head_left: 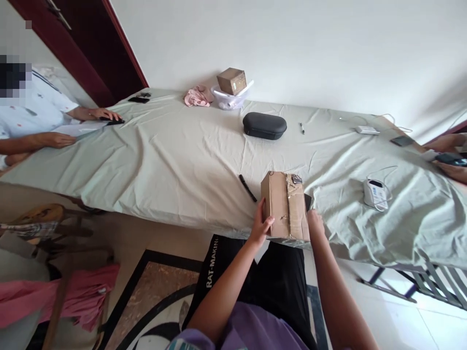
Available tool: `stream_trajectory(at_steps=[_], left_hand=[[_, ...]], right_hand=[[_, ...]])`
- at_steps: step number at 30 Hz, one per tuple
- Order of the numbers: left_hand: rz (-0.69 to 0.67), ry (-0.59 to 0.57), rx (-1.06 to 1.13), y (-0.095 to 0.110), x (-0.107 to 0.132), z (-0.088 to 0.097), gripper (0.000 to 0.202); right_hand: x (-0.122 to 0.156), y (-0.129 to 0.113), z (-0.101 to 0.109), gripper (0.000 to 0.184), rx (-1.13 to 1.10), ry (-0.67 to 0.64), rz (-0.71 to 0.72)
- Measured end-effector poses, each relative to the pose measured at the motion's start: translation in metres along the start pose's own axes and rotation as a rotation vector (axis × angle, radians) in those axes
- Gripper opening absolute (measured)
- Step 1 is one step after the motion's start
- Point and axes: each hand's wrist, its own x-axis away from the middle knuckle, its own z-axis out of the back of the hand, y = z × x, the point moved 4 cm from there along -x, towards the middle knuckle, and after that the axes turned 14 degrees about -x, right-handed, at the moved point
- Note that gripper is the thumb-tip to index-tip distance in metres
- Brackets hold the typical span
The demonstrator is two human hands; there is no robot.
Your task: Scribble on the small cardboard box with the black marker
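A taped brown cardboard box (279, 206) stands at the near edge of the cloth-covered table, in front of me. My left hand (261, 227) grips its left side, thumb on the near face and fingers along the edge. At the box's right side is my right hand (315, 224), its fingers curled and partly hidden. Just beyond that hand a flat dark object (308, 201) shows from behind the box; its kind is unclear. A black pen (247, 188) lies left of the box.
Farther back are a black hard case (264, 126), a marker (302, 128) and a plastic tub (230, 101) with a smaller box (232, 80) on top. A white corded device (377, 194) lies right. One person's hands (60, 140) are at left, another's (450, 143) at right.
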Motion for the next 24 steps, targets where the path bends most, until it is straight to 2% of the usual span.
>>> stream_trajectory(at_steps=[2, 5, 8, 12, 14, 20, 24], left_hand=[[-0.012, 0.002, 0.002, 0.003, 0.002, 0.000, 0.091], [-0.024, -0.014, -0.012, 0.006, 0.004, 0.000, 0.094], [-0.031, -0.030, -0.018, 0.004, 0.005, 0.000, 0.096], [-0.041, -0.026, -0.034, 0.000, 0.003, 0.001, 0.098], [-0.043, -0.021, -0.035, -0.001, 0.002, 0.001, 0.101], [-0.065, -0.039, -0.030, -0.003, 0.001, 0.001, 0.102], [-0.073, -0.058, 0.013, -0.002, 0.003, 0.001, 0.100]], right_hand=[[0.000, -0.006, -0.011, 0.044, -0.017, 0.047, -0.079], [-0.003, -0.013, -0.015, 0.049, -0.073, 0.086, -0.149], [-0.009, -0.014, -0.013, 0.049, -0.140, 0.086, -0.168], [-0.014, -0.011, -0.006, 0.063, -0.230, 0.077, -0.162], [-0.014, -0.010, -0.004, 0.058, -0.290, 0.062, -0.125], [-0.010, -0.011, 0.001, 0.024, -0.544, 0.044, 0.064], [0.002, -0.011, 0.016, 0.024, -0.735, 0.098, 0.131]])
